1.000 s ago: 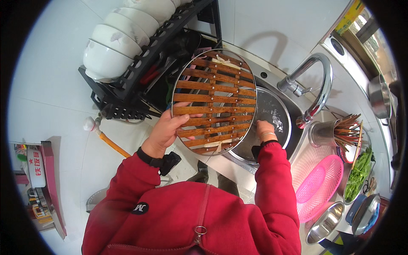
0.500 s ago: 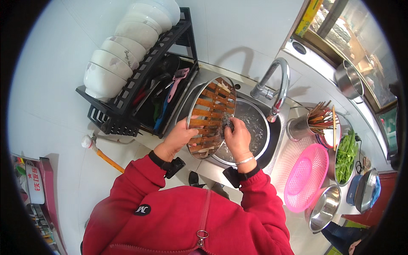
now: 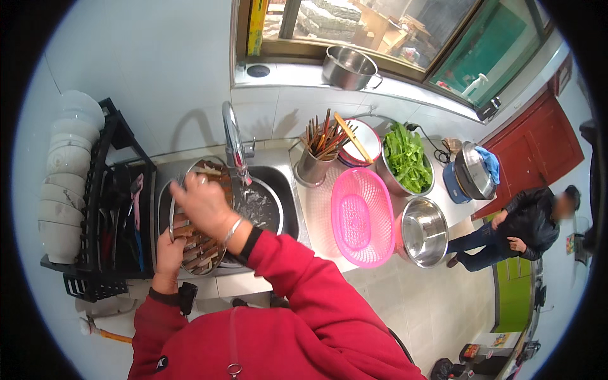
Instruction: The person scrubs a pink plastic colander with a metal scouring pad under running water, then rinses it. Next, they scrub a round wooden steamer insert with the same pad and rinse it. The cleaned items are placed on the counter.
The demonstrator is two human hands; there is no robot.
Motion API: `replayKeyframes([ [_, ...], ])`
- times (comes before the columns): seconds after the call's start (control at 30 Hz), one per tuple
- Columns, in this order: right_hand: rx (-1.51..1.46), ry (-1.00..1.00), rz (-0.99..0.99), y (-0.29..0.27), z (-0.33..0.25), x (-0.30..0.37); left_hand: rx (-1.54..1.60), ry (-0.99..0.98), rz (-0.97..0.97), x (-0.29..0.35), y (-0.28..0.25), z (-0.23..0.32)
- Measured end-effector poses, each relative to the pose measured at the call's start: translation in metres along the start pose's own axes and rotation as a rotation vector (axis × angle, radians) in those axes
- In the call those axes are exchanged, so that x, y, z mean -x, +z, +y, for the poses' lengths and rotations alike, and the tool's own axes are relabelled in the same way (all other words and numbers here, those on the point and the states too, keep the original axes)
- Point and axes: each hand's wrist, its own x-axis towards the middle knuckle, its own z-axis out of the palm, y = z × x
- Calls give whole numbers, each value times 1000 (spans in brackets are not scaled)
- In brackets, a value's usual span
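Note:
A round brown slatted rack (image 3: 206, 244) with a metal rim leans over the left side of the sink (image 3: 292, 218). My left hand (image 3: 166, 261) is closed on its near-left rim, the thumb over the slats. Across the rack's upper part lies my right hand (image 3: 206, 206), back upward, fingers curled and a little blurred. Whatever is under its fingers is hidden; a dark wiry scourer was in it in the earlier frame. Beside the rack, a metal basin (image 3: 280, 214) in the sink holds water, below the chrome tap (image 3: 231, 130).
On the left stands a black dish rack (image 3: 111, 171) with white bowls (image 3: 60, 218). To the right are a chopstick holder (image 3: 311, 170), pink basket (image 3: 382, 237), pot of greens (image 3: 407, 158), steel bowl (image 3: 425, 234) and a pot on the windowsill (image 3: 278, 76). Another person (image 3: 506, 225) stands far right.
My view has swung right, bringing the window and another person into sight. My right hand has shifted up and left across the rack, and the scourer no longer shows.

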Motion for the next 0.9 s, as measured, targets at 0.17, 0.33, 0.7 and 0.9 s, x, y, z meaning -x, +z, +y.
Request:
replayKeyframes([
  [0.17, -105, 247, -2, 39, 69, -11, 59, 25, 52, 17, -10, -3],
  [0.33, -155, 429, -353, 104, 116, 19, 173, 17, 209, 31, -25, -1],
  [0.7, -14, 175, -1063, 205, 128, 129, 564, 67, 414, 17, -45, -10],
  [0.9, -265, 282, -436, 91, 90, 75, 676, 122, 327, 0, -36, -18],
])
